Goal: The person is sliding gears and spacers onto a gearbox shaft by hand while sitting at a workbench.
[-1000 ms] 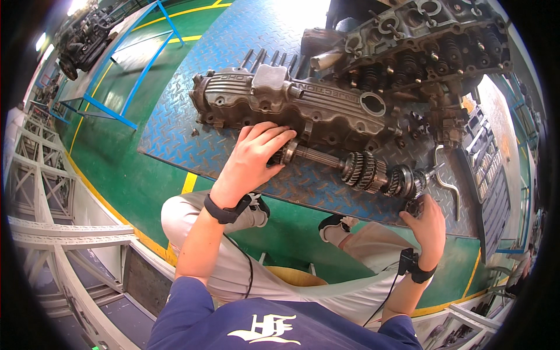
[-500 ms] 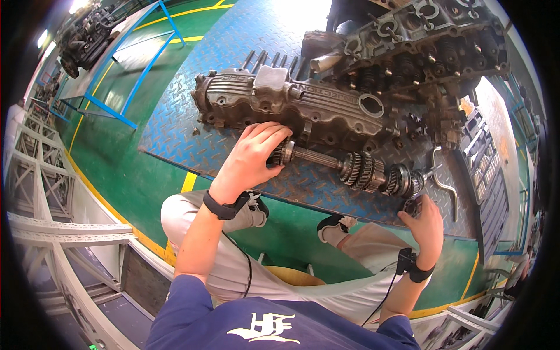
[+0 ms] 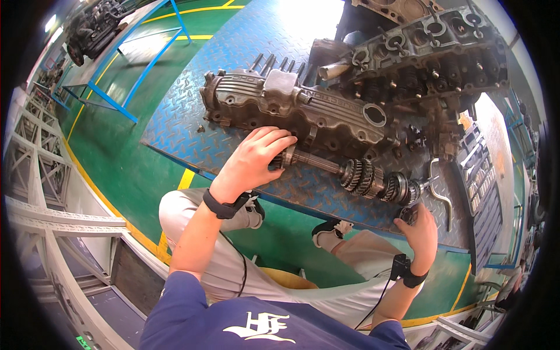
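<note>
A dark steel gear shaft point(image 3: 318, 162) lies across the blue plate near its front edge, with a cluster of toothed gears point(image 3: 363, 178) toward its right end. My left hand point(image 3: 255, 158) is closed around the gear at the shaft's left end, the fingers over the top and the thumb below. Just in front of the shaft's right end, my right hand point(image 3: 422, 228) is closed on a small metal ring part point(image 3: 408, 215), maybe a bearing. The fingers partly cover it. Behind the shaft sits a ribbed engine valve cover point(image 3: 297, 102).
A cylinder head point(image 3: 431, 58) stands at the back right. A bent metal rod point(image 3: 442, 198) lies right of the shaft, near a dark tool tray point(image 3: 485, 192). The blue tread plate point(image 3: 181, 111) ends close to my knees. A blue-framed stand point(image 3: 137, 81) is at the far left.
The whole view has shifted slightly. Both hands keep their holds, and the shaft stays in place on the plate.
</note>
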Demonstrator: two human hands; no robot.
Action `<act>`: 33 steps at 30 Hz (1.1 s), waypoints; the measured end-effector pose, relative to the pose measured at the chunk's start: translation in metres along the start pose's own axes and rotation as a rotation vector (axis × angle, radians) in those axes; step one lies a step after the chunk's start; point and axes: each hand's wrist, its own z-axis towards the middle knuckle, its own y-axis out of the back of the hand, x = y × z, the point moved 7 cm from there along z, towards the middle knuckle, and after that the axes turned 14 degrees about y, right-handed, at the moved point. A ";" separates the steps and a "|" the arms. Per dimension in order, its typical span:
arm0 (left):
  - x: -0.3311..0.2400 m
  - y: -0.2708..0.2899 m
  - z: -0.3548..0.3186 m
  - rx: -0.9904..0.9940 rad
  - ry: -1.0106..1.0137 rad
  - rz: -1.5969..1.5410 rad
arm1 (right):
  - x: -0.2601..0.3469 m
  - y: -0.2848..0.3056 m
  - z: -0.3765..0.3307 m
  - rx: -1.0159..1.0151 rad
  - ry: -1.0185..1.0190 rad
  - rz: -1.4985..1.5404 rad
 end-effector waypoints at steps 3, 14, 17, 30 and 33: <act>0.000 0.005 -0.001 -0.004 0.004 -0.014 | 0.000 -0.001 0.000 0.008 -0.016 0.008; 0.013 0.010 -0.010 0.000 0.043 -0.039 | -0.007 -0.004 0.001 0.011 0.007 -0.016; 0.017 0.015 -0.014 -0.043 0.038 -0.013 | 0.003 0.009 -0.010 -0.052 0.022 -0.046; 0.037 0.040 -0.032 -0.128 0.057 -0.026 | 0.198 0.036 -0.008 0.002 0.609 0.163; 0.041 0.051 -0.036 -0.132 0.079 -0.041 | 0.239 0.021 -0.002 0.060 0.747 0.181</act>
